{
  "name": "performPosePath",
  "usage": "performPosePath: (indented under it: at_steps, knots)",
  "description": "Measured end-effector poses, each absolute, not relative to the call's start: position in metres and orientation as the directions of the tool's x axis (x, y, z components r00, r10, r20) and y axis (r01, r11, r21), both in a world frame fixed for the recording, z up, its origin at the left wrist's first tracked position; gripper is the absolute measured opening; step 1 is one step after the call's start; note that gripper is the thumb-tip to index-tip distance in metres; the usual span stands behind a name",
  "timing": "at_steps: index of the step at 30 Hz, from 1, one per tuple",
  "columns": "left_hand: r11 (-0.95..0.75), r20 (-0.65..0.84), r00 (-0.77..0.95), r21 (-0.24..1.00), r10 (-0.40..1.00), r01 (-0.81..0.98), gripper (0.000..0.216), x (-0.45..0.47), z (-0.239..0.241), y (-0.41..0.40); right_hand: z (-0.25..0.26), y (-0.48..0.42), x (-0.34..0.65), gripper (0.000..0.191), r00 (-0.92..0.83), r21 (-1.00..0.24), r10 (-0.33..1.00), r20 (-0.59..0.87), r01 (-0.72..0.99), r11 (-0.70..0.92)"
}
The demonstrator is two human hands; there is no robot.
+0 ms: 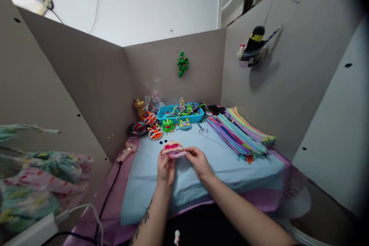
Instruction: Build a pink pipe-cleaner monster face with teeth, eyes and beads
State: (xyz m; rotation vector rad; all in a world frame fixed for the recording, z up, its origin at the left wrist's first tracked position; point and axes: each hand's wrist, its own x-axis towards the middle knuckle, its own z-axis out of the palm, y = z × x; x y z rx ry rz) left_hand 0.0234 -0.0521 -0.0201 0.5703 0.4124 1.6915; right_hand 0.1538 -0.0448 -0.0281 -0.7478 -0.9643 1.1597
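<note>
Both my hands hold a small pink pipe-cleaner figure (173, 148) with white teeth-like loops, just above the light blue cloth (230, 161). My left hand (165, 169) grips its left end with the fingers curled. My right hand (198, 161) pinches its right end. Two small dark beads lie on the cloth just behind the figure.
Finished pipe-cleaner figures (161, 127) stand by a blue tray (181, 112) of scraps. Scissors (202, 128) lie nearby. Bundles of coloured pipe cleaners (239, 134) lie at right. A glue gun (127, 152) with cable is at left. Grey partition walls enclose the desk; a green ornament (182, 64) hangs behind.
</note>
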Motion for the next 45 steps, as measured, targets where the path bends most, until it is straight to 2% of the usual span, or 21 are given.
performPosePath:
  at_steps: [2, 7, 15, 22, 27, 40, 45]
  knots:
    - [-0.187, 0.150, -0.124, 0.546, 0.981, -0.817, 0.027, 0.022, -0.019, -0.052, -0.028, -0.043, 0.153, 0.021, 0.102, -0.856, 0.980, 0.173, -0.476, 0.201]
    - [-0.154, 0.138, -0.097, 0.513, 0.986, -0.845, 0.025, 0.018, -0.017, -0.054, -0.022, -0.045, 0.154, 0.027, 0.086, -0.838, 0.990, 0.114, -0.527, 0.142]
    - [-0.118, 0.120, -0.068, 0.493, 0.991, -0.862, 0.028, 0.016, -0.020, -0.053, -0.011, -0.049, 0.154, 0.027, 0.072, -0.844, 0.989, 0.129, -0.516, 0.147]
    - [-0.142, 0.163, -0.064, 0.526, 0.985, -0.839, 0.025, 0.018, -0.016, -0.057, -0.011, -0.054, 0.155, 0.030, -0.128, -0.862, 0.990, -0.052, -0.494, -0.109]
    - [-0.169, 0.190, -0.071, 0.571, 0.979, -0.803, 0.033, 0.020, -0.020, -0.057, -0.003, -0.058, 0.159, 0.023, -0.214, -0.818, 0.969, -0.126, -0.530, -0.223]
    - [-0.161, 0.174, -0.072, 0.575, 0.982, -0.802, 0.037, 0.021, -0.019, -0.058, -0.003, -0.058, 0.158, 0.024, -0.067, -0.793, 0.986, -0.155, -0.586, -0.165]
    - [-0.110, 0.154, -0.025, 0.580, 0.988, -0.807, 0.034, 0.020, -0.018, -0.059, -0.002, -0.058, 0.158, 0.027, -0.134, -0.703, 0.982, -0.132, -0.686, -0.188]
